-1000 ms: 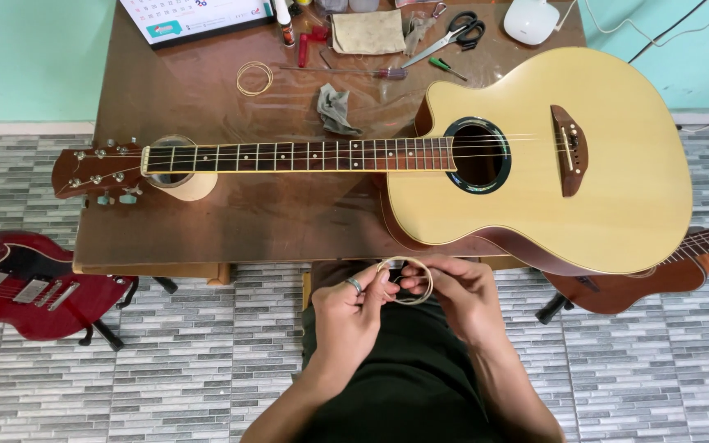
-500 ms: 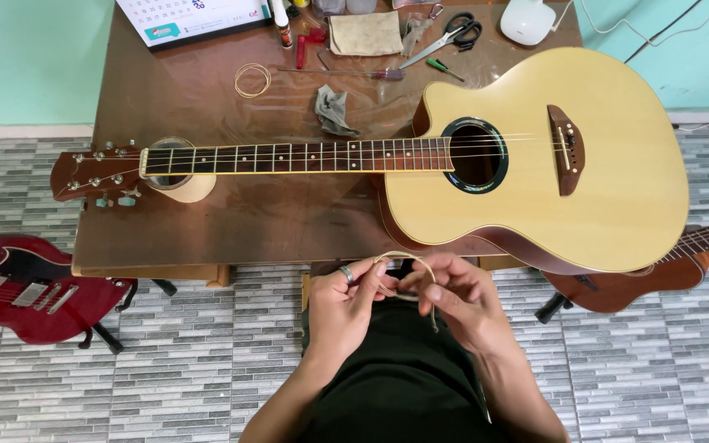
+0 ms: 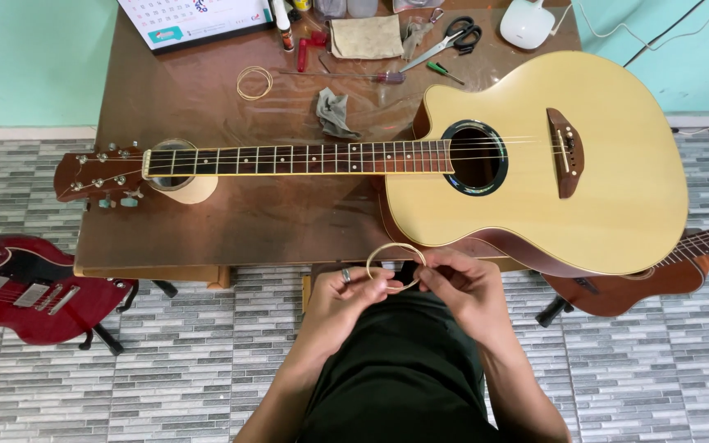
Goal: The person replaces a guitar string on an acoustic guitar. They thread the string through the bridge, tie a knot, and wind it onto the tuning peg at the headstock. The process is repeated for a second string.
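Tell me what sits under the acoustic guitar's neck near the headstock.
A pale round roll, likely tape, props the acoustic guitar neck just past the headstock, resting on the brown table. The neck hides the roll's middle, so whether anything lies inside it cannot be seen.

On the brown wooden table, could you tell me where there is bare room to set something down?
The brown wooden table is bare between the calendar and guitar neck, beside the coiled string, and along the front edge. The back edge, with scissors and screwdrivers, is crowded.

Coiled guitar string (image 3: pixel 396 264) between both hands (image 3: pixel 408 291)
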